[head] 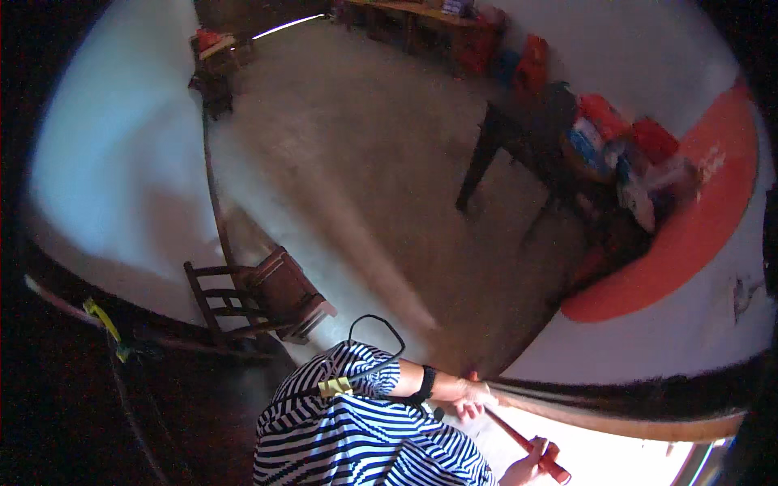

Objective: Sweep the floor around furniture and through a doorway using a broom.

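My right hand (535,460), low at the right of the picture, is closed around a reddish-brown stick (509,430) near its thicker end. My left hand (471,396), with a black watch (426,384) on the wrist, is at the stick's thin upper end. Its fingers are partly curled; whether they grip the stick cannot be told. Beside this hand runs a pale wooden edge (565,413) along a very bright opening. A black cable (398,340) loops over my black-and-white striped sleeve, held by yellow tape (335,387).
A wooden chair (228,297) stands by the left wall beside a brown wooden piece of furniture (285,279). Dark furniture (516,130) and piled red, blue and white items (614,146) are along the right wall. A long table (419,8) stands at the far side.
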The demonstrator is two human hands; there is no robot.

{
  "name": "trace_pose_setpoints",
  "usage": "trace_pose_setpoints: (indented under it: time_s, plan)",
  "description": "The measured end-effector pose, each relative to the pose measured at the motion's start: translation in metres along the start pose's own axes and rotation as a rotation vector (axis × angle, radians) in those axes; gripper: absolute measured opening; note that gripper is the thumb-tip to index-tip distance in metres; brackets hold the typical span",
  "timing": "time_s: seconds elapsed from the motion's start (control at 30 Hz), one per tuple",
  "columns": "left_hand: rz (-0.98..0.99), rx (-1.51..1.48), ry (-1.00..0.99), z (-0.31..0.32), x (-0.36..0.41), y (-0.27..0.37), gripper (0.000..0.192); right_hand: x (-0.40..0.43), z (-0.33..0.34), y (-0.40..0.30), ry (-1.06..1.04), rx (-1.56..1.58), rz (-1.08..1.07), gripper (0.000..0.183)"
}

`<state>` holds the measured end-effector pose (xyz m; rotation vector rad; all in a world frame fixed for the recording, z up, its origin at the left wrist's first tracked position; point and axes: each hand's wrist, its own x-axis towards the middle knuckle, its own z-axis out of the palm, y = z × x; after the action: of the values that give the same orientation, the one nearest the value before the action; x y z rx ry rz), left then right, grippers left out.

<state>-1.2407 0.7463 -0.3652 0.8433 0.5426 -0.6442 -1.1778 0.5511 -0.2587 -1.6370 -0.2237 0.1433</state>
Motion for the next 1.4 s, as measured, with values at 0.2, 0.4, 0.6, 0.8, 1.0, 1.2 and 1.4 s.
trace_pose_setpoints:
  time_s: [0.2,0.4,0.6,0.8,1.0,1.2,1.4]
  plan:
    - [-0.237,-0.076,0.064,0.011,0.037,-0.030,0.061,-0.023,0.006,-0.048,0.184,0.165,-0.114,0.006]
    - [-0.147,-0.329,-0.088,0.039,0.064,-0.036,0.066,-0.035,0.015,-0.081,-0.094,0.227,-0.343,0.010]
    - [0.004,-0.345,0.125,0.022,0.059,-0.041,0.017,-0.042,0.003,-0.078,-0.272,0.202,-0.427,0.019]
    - [-0.119,-0.464,0.390,-0.047,0.068,-0.058,0.012,-0.060,-0.016,-0.046,-0.352,0.259,-0.142,0.017]
    - [-0.474,-0.213,0.489,-0.016,0.070,-0.103,0.035,-0.079,-0.037,-0.021,-0.071,0.467,0.143,0.017]
    - [-0.510,-0.114,0.469,0.069,0.104,-0.104,0.033,-0.083,-0.064,-0.033,0.317,0.473,0.074,0.014]
    - [-0.523,-0.216,0.278,0.158,0.132,-0.084,0.030,-0.059,-0.087,-0.090,0.259,0.378,-0.049,0.017]
